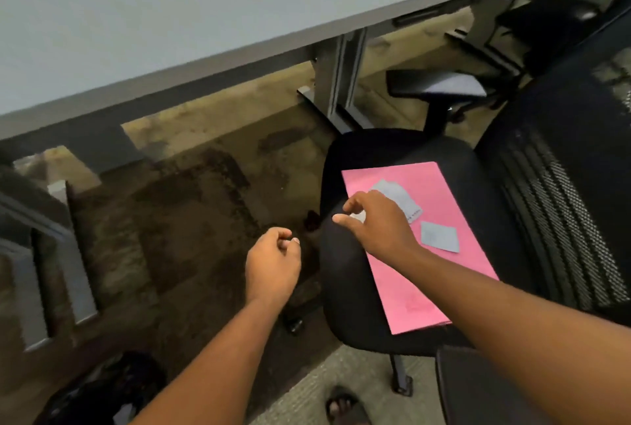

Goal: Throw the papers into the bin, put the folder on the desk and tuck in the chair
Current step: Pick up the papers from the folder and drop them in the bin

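Papers (438, 237): likely light, flimsy scraps, lying on pink folder (409, 281); right hand (375, 223) hovering, fingers narrowly parted for edge-pinching; left hand (273, 260) hanging loosely curled, empty.

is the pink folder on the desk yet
No, the pink folder lies on the black chair's seat with grey papers on top of it.
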### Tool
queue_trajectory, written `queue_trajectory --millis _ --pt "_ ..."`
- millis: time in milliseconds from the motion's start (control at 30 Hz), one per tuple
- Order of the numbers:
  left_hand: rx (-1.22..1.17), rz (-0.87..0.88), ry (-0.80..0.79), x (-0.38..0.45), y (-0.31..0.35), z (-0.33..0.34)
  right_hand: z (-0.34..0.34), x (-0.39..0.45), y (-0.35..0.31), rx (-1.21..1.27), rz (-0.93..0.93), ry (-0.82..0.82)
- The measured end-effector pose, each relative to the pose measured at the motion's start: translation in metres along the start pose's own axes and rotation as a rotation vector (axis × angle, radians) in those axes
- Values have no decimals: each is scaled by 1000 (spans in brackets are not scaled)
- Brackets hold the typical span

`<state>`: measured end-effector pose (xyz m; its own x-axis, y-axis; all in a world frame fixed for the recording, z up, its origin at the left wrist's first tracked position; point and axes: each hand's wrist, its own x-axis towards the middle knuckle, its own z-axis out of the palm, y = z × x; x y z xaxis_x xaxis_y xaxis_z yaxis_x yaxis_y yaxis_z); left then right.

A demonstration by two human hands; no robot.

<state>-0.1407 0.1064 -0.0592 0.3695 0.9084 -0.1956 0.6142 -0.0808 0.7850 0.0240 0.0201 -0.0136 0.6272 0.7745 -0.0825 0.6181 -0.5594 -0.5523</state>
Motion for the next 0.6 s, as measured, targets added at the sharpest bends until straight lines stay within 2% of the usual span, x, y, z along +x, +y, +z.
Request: queue_trajectory --millis 100,333,467,600 --pt "70 58 -53 -1 31 35 -26 1 40 15 73 55" --pt "219 209 -83 8 83 104 -55 2 135 -62 255 32" --pt "277 198 -83 22 95 133 -52 3 168 -127 313 -34" --pt "400 205 -94 28 104 149 -44 4 184 -232 274 -129"
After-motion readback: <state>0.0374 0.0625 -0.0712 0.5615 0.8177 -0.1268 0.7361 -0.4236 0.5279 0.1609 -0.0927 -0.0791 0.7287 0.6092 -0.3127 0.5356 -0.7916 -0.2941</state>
